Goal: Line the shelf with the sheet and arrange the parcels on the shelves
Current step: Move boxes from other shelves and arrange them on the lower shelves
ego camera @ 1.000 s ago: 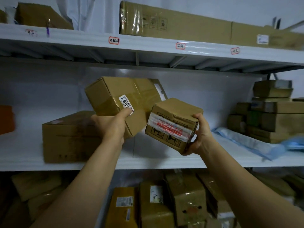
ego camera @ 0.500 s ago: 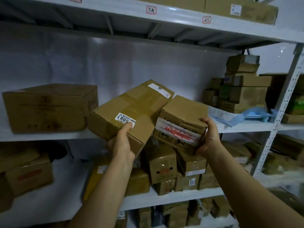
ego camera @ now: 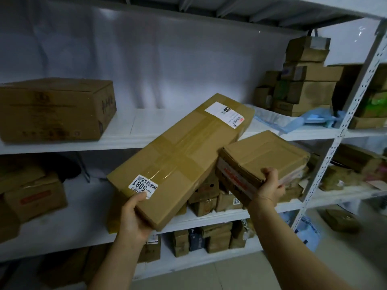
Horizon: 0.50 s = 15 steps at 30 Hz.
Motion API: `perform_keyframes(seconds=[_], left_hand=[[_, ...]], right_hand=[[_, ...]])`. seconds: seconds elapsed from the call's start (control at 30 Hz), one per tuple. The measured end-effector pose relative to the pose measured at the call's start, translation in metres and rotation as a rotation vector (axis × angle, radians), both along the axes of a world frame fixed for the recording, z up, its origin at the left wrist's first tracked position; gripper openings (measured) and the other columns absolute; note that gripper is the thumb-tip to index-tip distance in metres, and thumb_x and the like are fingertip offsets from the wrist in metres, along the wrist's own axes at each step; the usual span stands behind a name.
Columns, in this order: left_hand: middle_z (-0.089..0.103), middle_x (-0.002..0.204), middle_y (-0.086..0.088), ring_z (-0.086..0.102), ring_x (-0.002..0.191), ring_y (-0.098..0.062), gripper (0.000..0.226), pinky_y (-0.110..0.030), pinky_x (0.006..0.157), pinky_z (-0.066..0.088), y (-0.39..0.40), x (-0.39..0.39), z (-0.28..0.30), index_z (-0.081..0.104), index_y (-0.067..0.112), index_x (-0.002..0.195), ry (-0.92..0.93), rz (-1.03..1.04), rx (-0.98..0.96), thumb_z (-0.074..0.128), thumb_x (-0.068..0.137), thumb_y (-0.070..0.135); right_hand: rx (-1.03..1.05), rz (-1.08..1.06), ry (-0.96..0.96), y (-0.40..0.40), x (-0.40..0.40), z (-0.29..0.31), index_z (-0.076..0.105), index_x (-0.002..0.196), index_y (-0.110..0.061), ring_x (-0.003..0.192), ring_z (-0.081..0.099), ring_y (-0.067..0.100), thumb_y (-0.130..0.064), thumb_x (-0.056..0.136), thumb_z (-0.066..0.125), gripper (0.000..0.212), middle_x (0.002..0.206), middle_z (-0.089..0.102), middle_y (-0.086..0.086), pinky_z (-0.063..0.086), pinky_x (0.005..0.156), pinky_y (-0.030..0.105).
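My left hand grips the near end of a long taped cardboard parcel with a white "5081" label; the parcel tilts up and away toward the white middle shelf. In my right hand is a smaller, flatter cardboard parcel with red-printed tape, held by its near right corner, just right of the long parcel. A pale blue sheet lies crumpled on the right part of the middle shelf. A white sheet hangs behind the shelf.
A large brown box sits at the left of the middle shelf. Stacked boxes stand at its right end. Several parcels crowd the lower shelves. A perforated white upright separates another packed bay on the right.
Both parcels have come down and toward me, away from the middle shelf. The view has dropped and swung, showing the lower shelves and the floor.
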<state>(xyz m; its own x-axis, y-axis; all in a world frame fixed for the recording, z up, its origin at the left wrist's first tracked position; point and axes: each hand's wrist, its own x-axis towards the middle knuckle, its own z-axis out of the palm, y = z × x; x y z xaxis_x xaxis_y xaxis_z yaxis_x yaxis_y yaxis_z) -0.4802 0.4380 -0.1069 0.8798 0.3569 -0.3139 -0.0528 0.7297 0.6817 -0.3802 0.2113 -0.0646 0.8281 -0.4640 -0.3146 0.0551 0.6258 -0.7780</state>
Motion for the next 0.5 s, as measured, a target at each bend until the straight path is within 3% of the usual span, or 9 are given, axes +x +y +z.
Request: perform_keyframes(seconds=[0.1, 0.2, 0.27, 0.4, 0.5], left_hand=[[0.065, 0.1, -0.009, 0.061, 0.089, -0.03, 0.021, -0.045, 0.068, 0.048, 0.021, -0.009, -0.007, 0.06, 0.021, 0.106, 0.021, -0.019, 0.031, 0.054, 0.087, 0.021], [0.069, 0.096, -0.007, 0.061, 0.091, -0.03, 0.031, -0.045, 0.068, 0.049, 0.05, -0.016, -0.017, 0.056, 0.022, 0.117, 0.039, 0.005, 0.083, 0.052, 0.087, 0.02], [0.074, 0.082, -0.006, 0.061, 0.089, -0.03, 0.022, -0.044, 0.062, 0.054, 0.069, -0.023, -0.025, 0.06, 0.021, 0.108, 0.053, 0.011, 0.08, 0.048, 0.089, 0.02], [0.074, 0.076, -0.008, 0.068, 0.073, -0.033, 0.022, -0.044, 0.052, 0.056, 0.091, -0.042, -0.037, 0.062, 0.024, 0.097, 0.06, -0.022, 0.108, 0.04, 0.093, 0.026], [0.066, 0.091, -0.012, 0.06, 0.08, -0.037, 0.017, -0.044, 0.068, 0.049, 0.097, -0.049, -0.046, 0.061, 0.026, 0.094, 0.129, 0.008, 0.137, 0.046, 0.09, 0.032]], right_hand=[[0.008, -0.025, 0.089, 0.003, -0.009, -0.014, 0.042, 0.132, -0.03, 0.095, 0.06, 0.035, -0.049, 0.04, 0.064, 0.096, 0.115, 0.056, 0.011, 0.054, 0.076, 0.057], [0.019, 0.013, 0.151, -0.001, -0.008, -0.038, 0.053, 0.118, -0.031, 0.094, 0.062, 0.038, -0.051, 0.039, 0.068, 0.083, 0.112, 0.06, 0.012, 0.051, 0.075, 0.064], [-0.004, 0.007, 0.195, -0.009, -0.007, -0.054, 0.056, 0.112, -0.032, 0.093, 0.062, 0.04, -0.054, 0.037, 0.07, 0.078, 0.113, 0.061, 0.012, 0.05, 0.073, 0.066], [-0.082, 0.035, 0.272, -0.014, -0.029, -0.055, 0.048, 0.125, -0.025, 0.091, 0.062, 0.036, -0.049, 0.053, 0.065, 0.078, 0.112, 0.059, 0.013, 0.055, 0.058, 0.05], [-0.142, 0.069, 0.328, -0.016, -0.031, -0.07, 0.036, 0.134, -0.028, 0.091, 0.061, 0.034, -0.049, 0.062, 0.063, 0.08, 0.113, 0.054, 0.013, 0.055, 0.056, 0.041]])
